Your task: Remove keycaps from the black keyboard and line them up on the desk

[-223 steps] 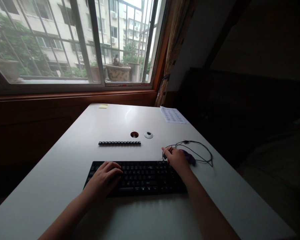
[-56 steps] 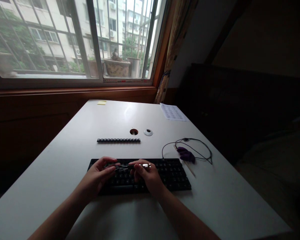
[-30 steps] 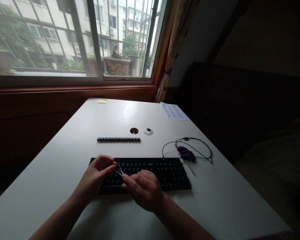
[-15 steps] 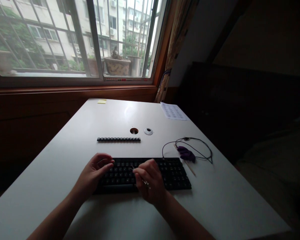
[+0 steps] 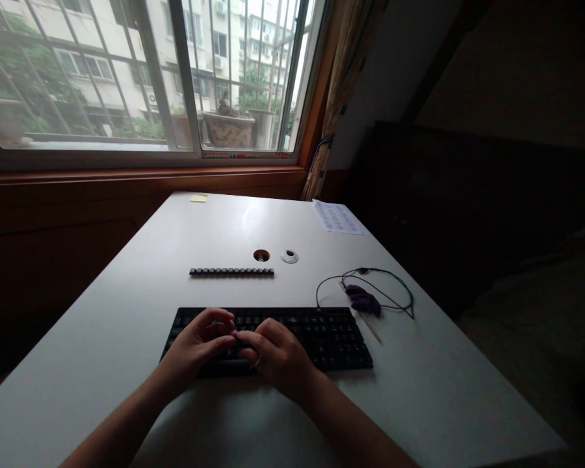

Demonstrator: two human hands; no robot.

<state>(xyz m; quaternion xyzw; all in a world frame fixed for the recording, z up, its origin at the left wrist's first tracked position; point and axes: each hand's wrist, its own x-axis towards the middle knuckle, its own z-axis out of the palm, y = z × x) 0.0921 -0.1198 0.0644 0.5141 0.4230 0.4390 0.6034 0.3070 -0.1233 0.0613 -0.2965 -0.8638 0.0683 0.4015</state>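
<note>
A black keyboard (image 5: 336, 335) lies on the white desk, and both hands are over its left and middle keys. My left hand (image 5: 199, 341) is closed, its fingers curled and thumb brought in; anything in it is hidden. My right hand (image 5: 280, 357) is closed on a thin wire keycap puller (image 5: 257, 362), of which only a bit of bright metal shows under the fingers. Its fingertips meet the tips of my left hand above the keys. Behind the keyboard, a straight row of black keycaps (image 5: 231, 272) stands on the desk.
Right of the keyboard lie a looped black cable (image 5: 412, 292), a dark purple cloth (image 5: 363, 300) and a thin stick (image 5: 372, 328). Further back are a round cable hole (image 5: 262, 255), a white ring cover (image 5: 289, 257), a printed sheet (image 5: 338, 218) and yellow sticky notes (image 5: 199, 197).
My right hand has moved left with the wire keycap puller, which has turned under the fingers. My left hand has shifted right, so the fingertips of both now meet.
</note>
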